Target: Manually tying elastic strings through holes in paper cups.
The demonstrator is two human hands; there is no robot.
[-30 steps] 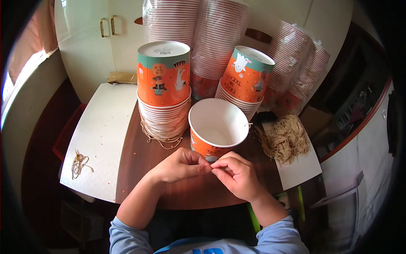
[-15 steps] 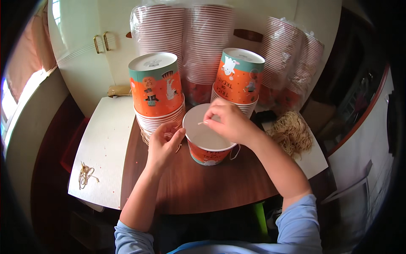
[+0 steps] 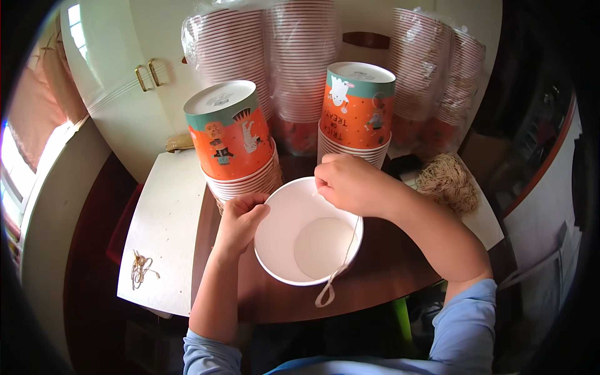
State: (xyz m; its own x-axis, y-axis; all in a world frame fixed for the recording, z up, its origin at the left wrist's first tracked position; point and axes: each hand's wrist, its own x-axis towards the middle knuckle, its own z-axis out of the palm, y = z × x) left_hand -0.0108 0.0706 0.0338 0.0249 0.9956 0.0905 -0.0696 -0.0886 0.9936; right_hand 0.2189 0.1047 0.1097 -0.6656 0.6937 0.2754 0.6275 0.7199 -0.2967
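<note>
A paper bucket [image 3: 275, 244] with a white inside is tipped so that its open mouth faces me. My left hand [image 3: 240, 222] is closed on the rim at its upper left, thumb and fingers pinching the edge. At the far rim, the fingers of my right hand [image 3: 350, 181] are pinched together, with a small pale cord end just showing at the fingertips. A thin cream cord [image 3: 342, 267] runs down across the bucket's right side from under this hand and hangs in a loop below the near rim. The bucket's printed outside is hidden.
Upside-down stacks of orange and green buckets stand behind on the left [image 3: 231, 137] and right [image 3: 359, 103]. Plastic-wrapped bucket stacks [image 3: 303, 62] rise at the back. A cord bundle [image 3: 447, 181] lies on the right, and a few loose cords [image 3: 142, 269] on the white left panel.
The bucket has tipped toward me, showing its inside bottom. My right hand has moved from inside the mouth to the far rim. The cord loop now hangs in front of the near rim.
</note>
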